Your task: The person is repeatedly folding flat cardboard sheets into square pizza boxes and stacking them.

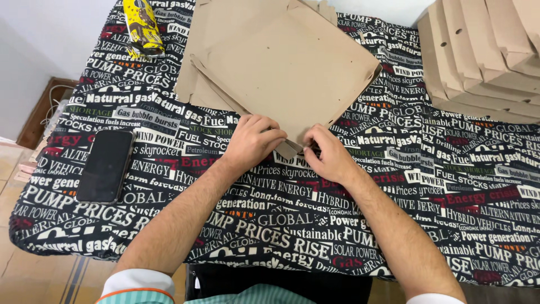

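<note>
1. Cardboard sheet [287, 67]: flat, plain brown, matte, roughly square and turned like a diamond, with small punched holes near its edges. It lies at upper centre of the frame on more flat sheets of the same board; its lowest corner points down to the middle of the frame.
2. Left hand [251, 141]: palm down at centre frame, knuckles bent, fingertips pressing a folded flap at that lower corner. Its grip is narrow, pinched on the board.
3. Right hand [329, 155]: just right of the left one, nearly touching it, fingers curled tight on the same corner flap; grip narrow, holding the board edge. Both forearms rise from the lower edge of the frame.
4. Desk [439, 225]: covered by a black cloth printed all over with white, red and green lettering.
5. Phone [105, 166]: dark, glossy, rectangular, screen up, at left of frame, well apart from the hands.
6. Yellow packet [143, 28]: crinkled, shiny, at upper left.
7. Stack of cardboard pieces [484, 56]: fanned, at upper right.
</note>
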